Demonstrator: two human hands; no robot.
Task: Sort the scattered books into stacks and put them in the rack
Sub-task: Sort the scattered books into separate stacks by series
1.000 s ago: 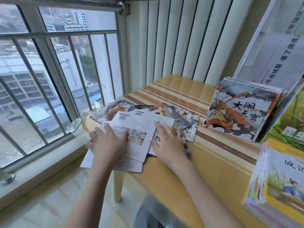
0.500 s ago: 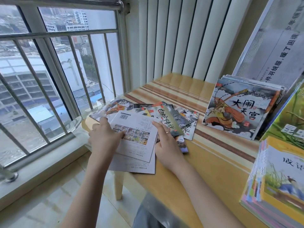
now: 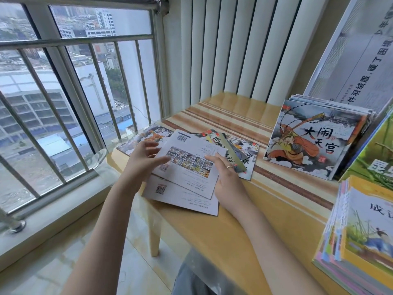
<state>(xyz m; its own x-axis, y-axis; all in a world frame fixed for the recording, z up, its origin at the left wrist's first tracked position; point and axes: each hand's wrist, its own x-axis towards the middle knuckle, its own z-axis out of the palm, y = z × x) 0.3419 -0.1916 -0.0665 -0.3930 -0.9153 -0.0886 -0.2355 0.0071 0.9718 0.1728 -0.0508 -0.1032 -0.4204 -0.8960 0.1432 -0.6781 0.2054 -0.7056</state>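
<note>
Since a moment ago your left hand [image 3: 143, 161] has lifted off the white booklet and your right hand [image 3: 226, 176] has slid down along its right edge. The white back-cover booklet [image 3: 192, 167] now sits higher on the scattered pile, tilted clockwise, with its barcode corner pointing toward twelve o'clock.

Your left hand hovers at the booklet's nine o'clock edge, fingers spread and loosely bent, fingertips just touching or just above the cover; you cannot tell which. Your right hand lies at its three o'clock edge, index finger straight across the cover, the ring on another finger showing; whether the thumb is tucked under the edge is hidden.

A second white booklet [image 3: 182, 198] with a QR code lies under the first, overhanging the table [image 3: 244, 226] edge toward six o'clock. Colourful books [image 3: 240, 154] fan out beneath, toward one o'clock. At three o'clock from the pile a stack with the monkey-king cover [image 3: 308, 141] leans upright against the green rack [image 3: 374, 158]. At five o'clock another stack, topped by a yellow book [image 3: 361, 235], lies on the table.
</note>
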